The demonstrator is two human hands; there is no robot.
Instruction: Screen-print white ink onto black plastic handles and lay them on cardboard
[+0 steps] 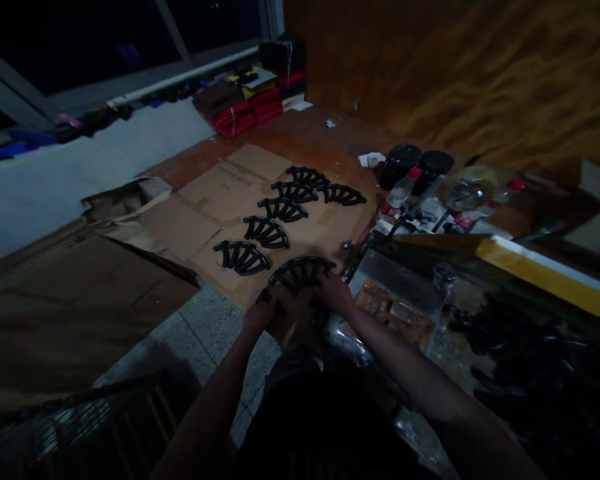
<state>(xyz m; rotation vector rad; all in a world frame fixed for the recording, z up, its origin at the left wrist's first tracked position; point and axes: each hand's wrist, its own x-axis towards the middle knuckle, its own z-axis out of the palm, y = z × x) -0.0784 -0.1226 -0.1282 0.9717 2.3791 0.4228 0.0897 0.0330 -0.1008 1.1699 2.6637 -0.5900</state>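
Observation:
In the dim head view, a black curved piece with fanned slats (303,267) is at the near edge of the cardboard sheet (200,193). My left hand (260,315) is closed around its left end. At its right end, my right hand (336,293) has its fingers bent onto the piece, partly in shadow. Several similar black slatted pieces lie flat on the cardboard beyond my hands, among them one on the near left (243,258) and one on the far right (344,195).
Plastic bottles with red caps (414,173), dark jars (403,163) and a roll of clear tape (470,187) stand to the right. Many black parts (540,360) lie heaped at lower right. Folded red cloth (247,113) is stacked at the back. Torn cardboard (80,307) lies left.

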